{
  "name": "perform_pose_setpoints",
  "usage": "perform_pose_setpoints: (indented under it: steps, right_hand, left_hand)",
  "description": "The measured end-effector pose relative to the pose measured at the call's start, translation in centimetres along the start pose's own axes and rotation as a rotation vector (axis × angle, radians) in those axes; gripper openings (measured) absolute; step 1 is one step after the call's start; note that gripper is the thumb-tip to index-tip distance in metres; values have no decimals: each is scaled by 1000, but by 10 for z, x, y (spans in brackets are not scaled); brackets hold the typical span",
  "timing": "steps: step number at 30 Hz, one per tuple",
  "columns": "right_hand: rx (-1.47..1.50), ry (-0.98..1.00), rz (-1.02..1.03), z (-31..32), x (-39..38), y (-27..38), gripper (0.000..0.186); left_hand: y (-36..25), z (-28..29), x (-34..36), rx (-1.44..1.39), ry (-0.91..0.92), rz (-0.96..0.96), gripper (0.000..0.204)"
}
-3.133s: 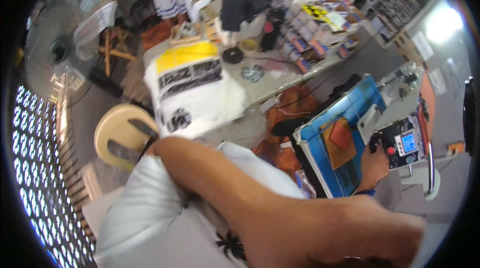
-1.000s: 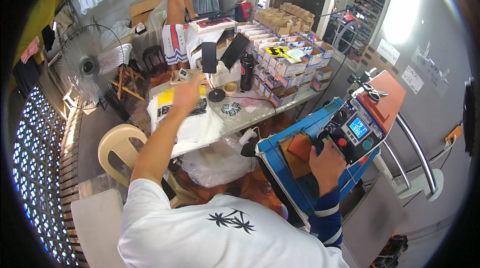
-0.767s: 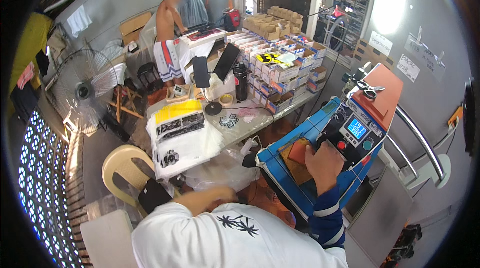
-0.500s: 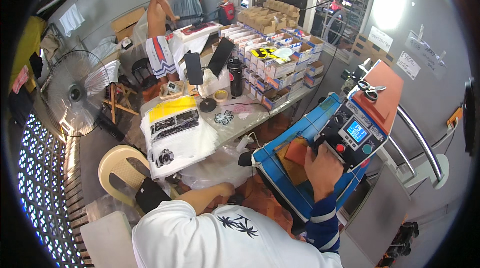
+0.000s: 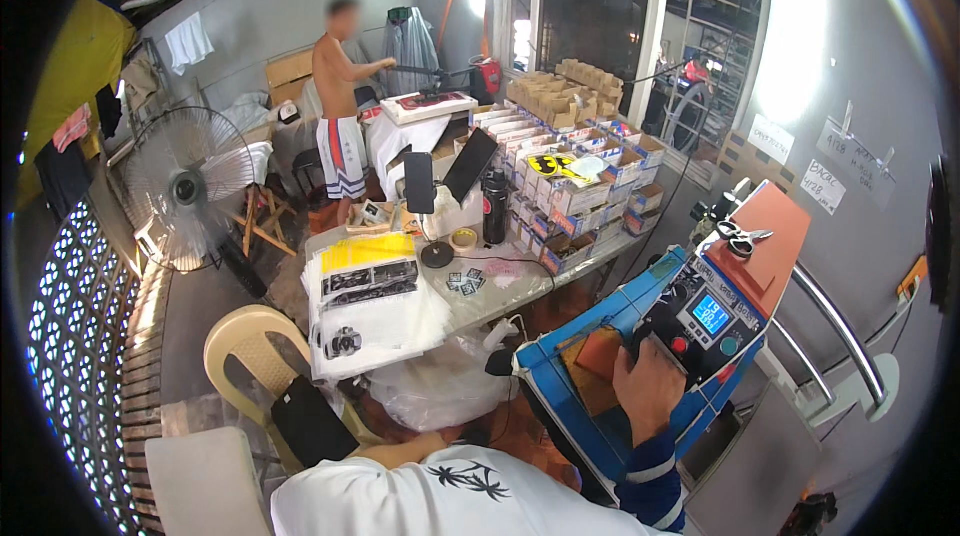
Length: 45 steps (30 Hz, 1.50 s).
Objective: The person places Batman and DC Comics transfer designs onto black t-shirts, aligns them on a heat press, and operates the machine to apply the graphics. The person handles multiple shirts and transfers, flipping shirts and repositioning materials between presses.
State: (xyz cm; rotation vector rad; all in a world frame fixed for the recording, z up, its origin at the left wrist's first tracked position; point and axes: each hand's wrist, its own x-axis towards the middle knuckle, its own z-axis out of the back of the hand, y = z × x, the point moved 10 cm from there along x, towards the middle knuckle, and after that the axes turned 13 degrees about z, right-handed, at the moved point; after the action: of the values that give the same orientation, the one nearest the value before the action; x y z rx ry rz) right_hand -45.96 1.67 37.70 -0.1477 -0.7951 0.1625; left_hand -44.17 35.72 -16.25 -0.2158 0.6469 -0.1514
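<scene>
My right hand (image 5: 650,388) is closed around the black handle at the lower left of a heat press's control box (image 5: 712,311). Its fingertips are partly hidden. The box has a lit blue display, a red button and a green one. Scissors (image 5: 741,239) lie on the orange top behind the panel. Below the box, a brown-orange pad (image 5: 598,352) rests on the blue-covered surface (image 5: 545,348). Down by my white shirt, my left hand (image 5: 428,443) is low near a chair and clear plastic; its fingers cannot be made out.
A table (image 5: 490,304) ahead bears printed sheets (image 5: 375,311), a phone on a stand (image 5: 419,183), tape, a black bottle (image 5: 494,206) and many small cartons (image 5: 570,206). A fan (image 5: 185,188) and beige chair (image 5: 245,346) stand left. Another person (image 5: 335,101) works at the back.
My view has tilted up, so the room sits lower in it. My left hand has drawn back toward my shirt. The right hand keeps its hold. The other person stands straighter, arm raised.
</scene>
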Motion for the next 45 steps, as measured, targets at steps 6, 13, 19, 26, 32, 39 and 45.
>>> perform_pose_setpoints:
  steps: [6, 13, 19, 26, 32, 39, 45]
  right_hand:
    - [65, 193, -84, -14, -14, -9, 29]
    - [65, 101, -17, -9, -17, -7, 28]
    - [99, 314, -104, -26, -23, -9, 37]
    - [13, 182, -72, -8, -29, -16, 28]
    - [-60, 343, -186, 20, -71, -47, 32]
    - [-231, 298, -200, 70, -134, -86, 34]
    - [-358, 243, -397, 120, -196, -137, 44]
  left_hand:
    - [-8, -12, 6, 0, 13, -4, 21]
    - [-7, -18, -5, 4, 51, 12, 22]
    - [0, -22, -7, 0, 83, 28, 22]
    - [9, -23, -9, 6, 123, 23, 22]
    - [9, -23, -4, -6, 135, 22, 22]
    - [16, -17, 4, -50, 122, 39, 23]
    - [10, 22, 30, -682, 26, 183, 22]
